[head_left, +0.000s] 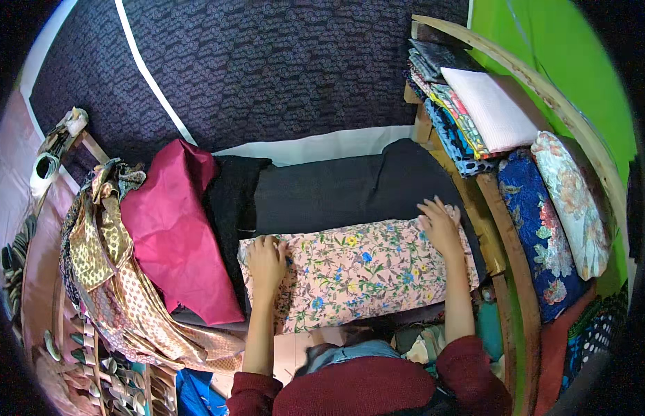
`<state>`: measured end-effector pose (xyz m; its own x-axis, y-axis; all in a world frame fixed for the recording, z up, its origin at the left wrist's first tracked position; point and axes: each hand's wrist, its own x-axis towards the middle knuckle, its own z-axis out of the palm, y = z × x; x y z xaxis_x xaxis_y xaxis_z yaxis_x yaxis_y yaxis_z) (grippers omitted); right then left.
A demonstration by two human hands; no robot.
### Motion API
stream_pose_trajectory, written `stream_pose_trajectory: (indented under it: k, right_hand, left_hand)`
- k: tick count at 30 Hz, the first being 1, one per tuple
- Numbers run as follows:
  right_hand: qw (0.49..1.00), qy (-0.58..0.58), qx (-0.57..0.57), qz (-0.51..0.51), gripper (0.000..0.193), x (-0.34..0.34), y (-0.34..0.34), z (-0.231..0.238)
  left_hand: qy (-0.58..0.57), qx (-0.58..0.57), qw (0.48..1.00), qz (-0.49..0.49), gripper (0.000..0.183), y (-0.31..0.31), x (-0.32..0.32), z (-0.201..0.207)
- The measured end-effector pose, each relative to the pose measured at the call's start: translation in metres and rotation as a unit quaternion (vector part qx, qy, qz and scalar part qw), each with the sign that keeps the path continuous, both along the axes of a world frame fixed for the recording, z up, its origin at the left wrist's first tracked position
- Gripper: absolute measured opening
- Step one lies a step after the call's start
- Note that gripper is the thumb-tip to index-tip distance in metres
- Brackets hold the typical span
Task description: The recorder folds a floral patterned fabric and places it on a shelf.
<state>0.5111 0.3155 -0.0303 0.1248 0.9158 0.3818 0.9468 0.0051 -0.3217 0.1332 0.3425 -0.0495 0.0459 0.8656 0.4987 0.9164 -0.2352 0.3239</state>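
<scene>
My left hand [267, 258] lies on the far left corner of the folded pink floral cloth [357, 277], fingers close together and bent; I cannot tell whether they pinch it. My right hand [439, 220] is loosely spread over the cloth's far right corner, and both my forearms reach out from the near side, the cloth lying between them, just nearer than the black fabric [322, 197].
</scene>
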Motion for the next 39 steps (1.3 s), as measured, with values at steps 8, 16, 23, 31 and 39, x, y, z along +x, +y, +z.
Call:
stream_pose_trajectory:
  k: [8,16,23,31,39]
  right_hand:
    - [0.999,0.024,0.024,0.026,0.025,0.015,0.016,-0.021]
    - [0.998,0.014,0.054,0.000,0.036,0.014,0.018,-0.024]
    - [0.998,-0.033,0.041,0.022,0.048,0.023,0.027,-0.029]
    - [0.999,-0.010,0.052,-0.004,0.054,0.031,0.052,-0.013]
    - [0.997,0.061,-0.046,-0.015,0.048,0.040,0.072,-0.042]
  left_hand:
    - [-0.281,-0.010,0.959,-0.017,0.024,0.018,0.013,0.012]
    - [-0.046,0.020,0.995,0.084,0.028,0.037,0.018,-0.017]
    - [-0.091,0.049,0.994,0.023,0.029,0.048,0.017,-0.015]
    - [-0.036,-0.006,0.999,0.034,0.028,0.062,0.018,-0.011]
    - [-0.006,-0.002,0.999,0.052,0.029,0.064,0.016,-0.021]
